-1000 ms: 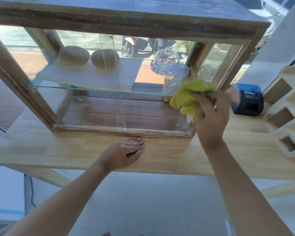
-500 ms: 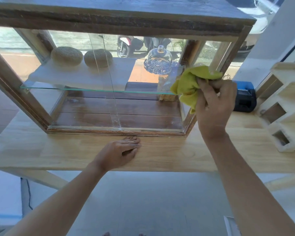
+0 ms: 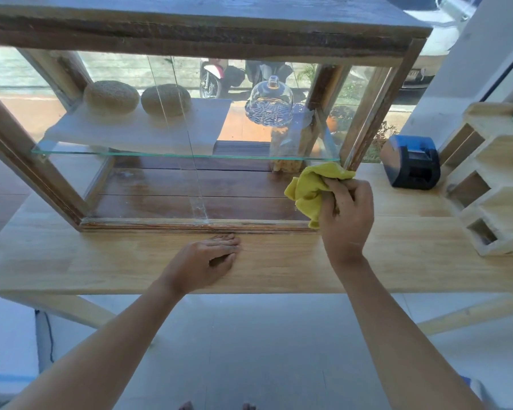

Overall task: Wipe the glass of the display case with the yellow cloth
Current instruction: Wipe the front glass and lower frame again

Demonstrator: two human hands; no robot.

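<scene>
A wooden display case (image 3: pixel 190 31) with glass panes stands on a pale wooden counter (image 3: pixel 397 255). My right hand (image 3: pixel 347 214) grips a crumpled yellow cloth (image 3: pixel 311 187) and holds it against the lower right part of the front glass (image 3: pixel 148 184), beside the case's right post. My left hand (image 3: pixel 205 258) rests flat on the counter just in front of the case's bottom rail, fingers straight.
Inside the case a glass shelf (image 3: pixel 160 153) carries two round woven pads (image 3: pixel 111 97) and a cut-glass dome (image 3: pixel 269 103). A blue and black device (image 3: pixel 410 162) sits on the counter to the right, next to a stepped wooden rack (image 3: pixel 492 184).
My right hand has moved the yellow cloth down the right side of the glass, from about shelf height to near the bottom rail. My left hand stays on the counter.
</scene>
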